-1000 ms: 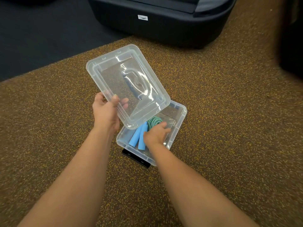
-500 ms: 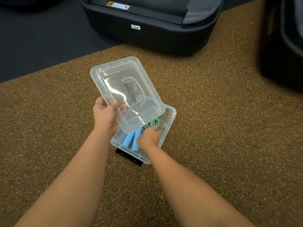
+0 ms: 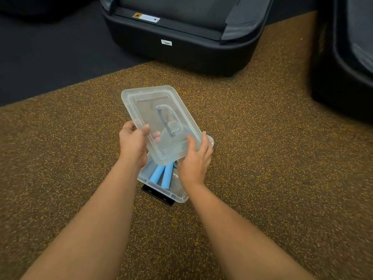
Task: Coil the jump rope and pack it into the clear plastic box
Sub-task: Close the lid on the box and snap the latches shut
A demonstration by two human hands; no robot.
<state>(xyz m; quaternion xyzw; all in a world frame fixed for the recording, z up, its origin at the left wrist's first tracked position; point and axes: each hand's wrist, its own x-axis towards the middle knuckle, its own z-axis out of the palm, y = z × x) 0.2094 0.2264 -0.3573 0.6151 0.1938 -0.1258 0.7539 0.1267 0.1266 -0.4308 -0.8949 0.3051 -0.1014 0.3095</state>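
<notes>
We grip the lid [image 3: 159,118] by its near edges with the left hand [image 3: 132,144] and the right hand [image 3: 196,158], above the box [image 3: 159,191] on the floor. The jump rope [image 3: 156,174] lies inside. The lid's long axis is skewed left of the box's, so we judge it must be aligned before closing.

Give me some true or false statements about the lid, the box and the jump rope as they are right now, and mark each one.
1. The left hand and the right hand both hold the clear lid. True.
2. The lid is snapped onto the clear plastic box. False: it is held tilted above the box, whose near end is uncovered.
3. The blue jump rope handles lie inside the box. True.
4. The box stands on a wooden table. False: it sits on the speckled brown floor.
5. The right hand is pressing the rope down in the box. False: it grips the lid's right edge.
</notes>
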